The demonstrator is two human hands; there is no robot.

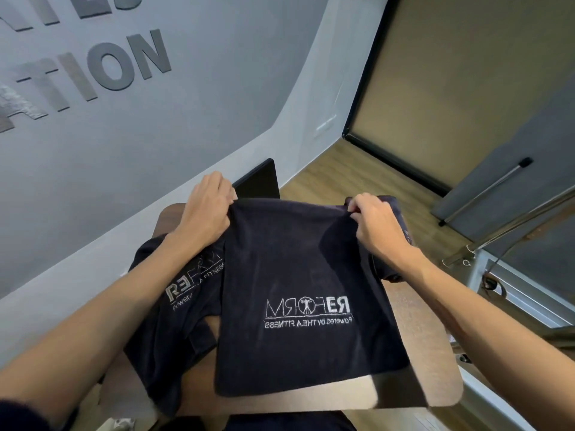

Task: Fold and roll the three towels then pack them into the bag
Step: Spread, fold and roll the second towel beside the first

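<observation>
Grey wall with large raised letters fills the upper left; below it a small brown wooden table (417,353) with rounded corners sits in the middle of the view. Across the table lies a dark navy towel (298,275), spread fairly flat, its white logo reading mirrored; its near edge reaches almost to the table's front edge. Both hands hold its far edge, one at each corner: the left hand (207,209) has its fingers curled over the left corner, and the right hand (375,220) pinches the right corner between thumb and fingers, so both are clamped on the cloth; the far edge looks slightly lifted. Just left of it, partly under the left forearm, a second towel (174,312) of the same colour and logo lies crumpled, draping over the table's left edge. Beneath the right hand more dark cloth (401,225) shows at the table's far right; whether it is the third towel cannot be told. Behind the left hand a black object (258,181) stands at the table's far side; what it is cannot be told. Wooden floor (342,181) runs to the right, where a metal frame (497,275) stands.
</observation>
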